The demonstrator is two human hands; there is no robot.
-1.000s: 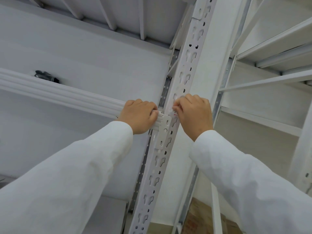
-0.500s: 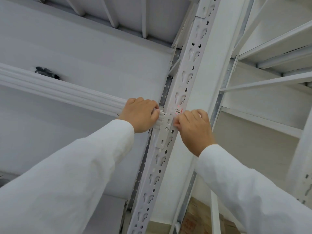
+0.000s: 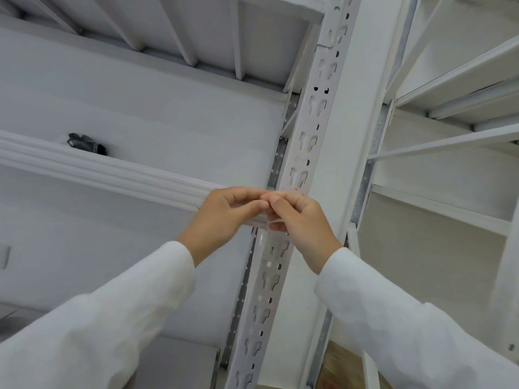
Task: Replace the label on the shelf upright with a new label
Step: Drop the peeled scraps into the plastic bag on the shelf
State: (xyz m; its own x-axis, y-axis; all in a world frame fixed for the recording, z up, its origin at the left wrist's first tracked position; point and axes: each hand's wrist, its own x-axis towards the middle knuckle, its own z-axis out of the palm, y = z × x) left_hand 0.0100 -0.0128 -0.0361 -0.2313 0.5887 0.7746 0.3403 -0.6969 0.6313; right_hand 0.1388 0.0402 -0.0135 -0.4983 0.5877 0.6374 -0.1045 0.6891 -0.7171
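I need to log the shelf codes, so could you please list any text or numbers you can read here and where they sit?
None can be read.
Label on the upright: only red specks show above the right hand; too small and mostly hidden.

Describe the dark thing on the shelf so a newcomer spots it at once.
Start at the white perforated upright running up the middle, then follow the ribbed white beam leftwards from the hands. Just above that beam, far left, lies a small dark bundle. It is the only black thing among all-white shelving.
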